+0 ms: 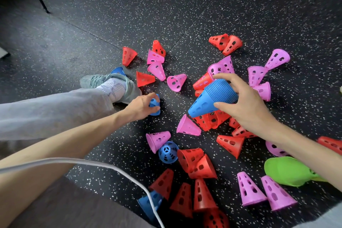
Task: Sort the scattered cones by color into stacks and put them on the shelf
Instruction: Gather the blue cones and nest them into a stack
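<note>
Count by colour, head view. Loose blue cones: four visible, one at the shoe (pixel 118 71), one in the left hand (pixel 154 104), one at 6 o'clock (pixel 168 152), one at 7 o'clock (pixel 149 203). One nested blue stack (pixel 212 99); layers too tight to count. Pink: about fourteen. Red: roughly twenty, overlaps uncertain. Green stack (pixel 288 171): one.
</note>
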A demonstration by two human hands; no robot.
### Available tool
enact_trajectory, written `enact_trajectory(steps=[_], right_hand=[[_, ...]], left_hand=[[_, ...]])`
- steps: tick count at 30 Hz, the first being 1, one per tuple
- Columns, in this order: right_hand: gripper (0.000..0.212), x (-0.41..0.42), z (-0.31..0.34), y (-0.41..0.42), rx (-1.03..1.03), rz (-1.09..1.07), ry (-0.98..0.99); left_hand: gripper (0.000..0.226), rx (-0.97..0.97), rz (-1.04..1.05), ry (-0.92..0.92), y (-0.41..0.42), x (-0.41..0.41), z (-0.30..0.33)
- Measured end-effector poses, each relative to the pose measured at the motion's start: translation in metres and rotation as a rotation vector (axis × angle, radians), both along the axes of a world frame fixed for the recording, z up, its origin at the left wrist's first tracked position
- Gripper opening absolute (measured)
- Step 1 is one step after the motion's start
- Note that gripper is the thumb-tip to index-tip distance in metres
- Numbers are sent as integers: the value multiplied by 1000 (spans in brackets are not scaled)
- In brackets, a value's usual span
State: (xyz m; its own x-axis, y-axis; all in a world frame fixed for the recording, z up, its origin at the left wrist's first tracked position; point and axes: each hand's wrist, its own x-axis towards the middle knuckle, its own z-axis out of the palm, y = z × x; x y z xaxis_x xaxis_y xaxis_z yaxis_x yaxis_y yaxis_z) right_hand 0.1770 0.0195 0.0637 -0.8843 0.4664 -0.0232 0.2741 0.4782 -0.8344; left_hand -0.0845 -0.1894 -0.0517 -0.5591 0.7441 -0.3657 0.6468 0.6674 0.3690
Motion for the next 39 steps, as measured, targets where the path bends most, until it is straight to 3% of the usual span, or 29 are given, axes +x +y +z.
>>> enact_trajectory(steps=[5,12,16,19,26,39], right_hand=[[64,3,1,0,3,-3,-7],[63,4,5,0,-6,-25,19],[61,7,5,1,6,-90,53],[58,6,3,6,-13,-216,110],[58,9,2,12,-111,-353,179],[57,12,4,13,-212,-319,213]], left_hand=[[40,56,46,-1,4,3,3],[60,614,177,-25,27,22,42],[73,832,308,-308,58,60,69],[79,912,275,-440,76,89,78],[91,928,194,-479,81,117,82],[48,731,204,-411,75,112,72]])
